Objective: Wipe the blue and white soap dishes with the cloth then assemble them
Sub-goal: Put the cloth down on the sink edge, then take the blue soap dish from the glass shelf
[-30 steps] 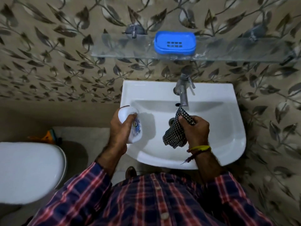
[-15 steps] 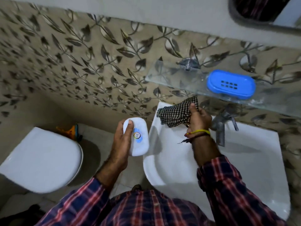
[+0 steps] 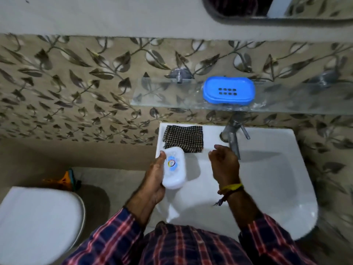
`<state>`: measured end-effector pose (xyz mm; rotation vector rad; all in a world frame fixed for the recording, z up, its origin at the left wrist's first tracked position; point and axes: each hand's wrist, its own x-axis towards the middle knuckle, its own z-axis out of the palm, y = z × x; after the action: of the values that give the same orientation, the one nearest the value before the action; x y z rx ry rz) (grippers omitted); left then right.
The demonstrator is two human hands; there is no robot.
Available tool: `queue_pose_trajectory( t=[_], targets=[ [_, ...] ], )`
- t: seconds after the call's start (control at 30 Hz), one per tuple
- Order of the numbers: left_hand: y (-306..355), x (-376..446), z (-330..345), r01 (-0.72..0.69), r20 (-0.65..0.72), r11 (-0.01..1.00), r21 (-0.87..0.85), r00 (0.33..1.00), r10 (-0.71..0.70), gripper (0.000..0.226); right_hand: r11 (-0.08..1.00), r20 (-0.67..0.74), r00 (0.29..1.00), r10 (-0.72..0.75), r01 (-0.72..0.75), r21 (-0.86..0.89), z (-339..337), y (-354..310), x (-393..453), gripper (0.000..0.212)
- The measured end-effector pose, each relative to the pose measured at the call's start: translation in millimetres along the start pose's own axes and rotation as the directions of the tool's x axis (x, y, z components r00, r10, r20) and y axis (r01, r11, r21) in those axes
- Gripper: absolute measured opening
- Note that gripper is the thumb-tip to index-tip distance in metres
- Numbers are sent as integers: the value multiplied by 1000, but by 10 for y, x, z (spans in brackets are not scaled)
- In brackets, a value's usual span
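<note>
My left hand (image 3: 153, 178) grips the white soap dish (image 3: 174, 168), which carries a round sticker, over the left rim of the sink. The checked cloth (image 3: 183, 138) lies flat on the sink's back left corner, just beyond the white dish. My right hand (image 3: 224, 163) hovers over the basin to the right of the cloth, fingers loosely curled and holding nothing. The blue soap dish (image 3: 228, 92), with a block of drain holes, sits on the glass shelf (image 3: 164, 94) above the sink.
A white sink (image 3: 277, 178) fills the lower right, with a metal tap (image 3: 233, 137) at its back. A white toilet lid (image 3: 36, 224) is at lower left, an orange item (image 3: 63, 178) on the floor behind it. A mirror edge (image 3: 267, 17) shows at top right.
My right hand has laid the checked cloth on the sink's back left corner and let go of it. My left hand has brought the white dish over the sink rim.
</note>
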<state>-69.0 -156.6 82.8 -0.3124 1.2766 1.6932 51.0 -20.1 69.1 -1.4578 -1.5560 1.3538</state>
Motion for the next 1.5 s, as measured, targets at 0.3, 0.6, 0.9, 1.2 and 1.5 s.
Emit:
queue_pose_trajectory(
  t=[0.3,0.6,0.9,1.2,1.5],
  targets=[
    [-321,8,329,249,96,956,-157,967,-237,28,965,-3,965,-261,261,-16,-622,-449,-44,24],
    [45,-369,659,146,300,989,-12,944,-136,76,659,-1,668,-744,734,-165,-896,-1044,101,27],
    [562,-747,1050,-236,409,969,67,893,189,59,546,159,595,-788,795,-265,-829,-1478,640,46],
    [753,-784,1156,-509,312,848,146,837,449,61,526,560,611,-559,784,-331,-981,-1690,1228,75],
    [909,-804,1191,-712,311,671,206,698,645,59,744,331,668,-667,624,240,-1193,-1624,765,57]
  ],
)
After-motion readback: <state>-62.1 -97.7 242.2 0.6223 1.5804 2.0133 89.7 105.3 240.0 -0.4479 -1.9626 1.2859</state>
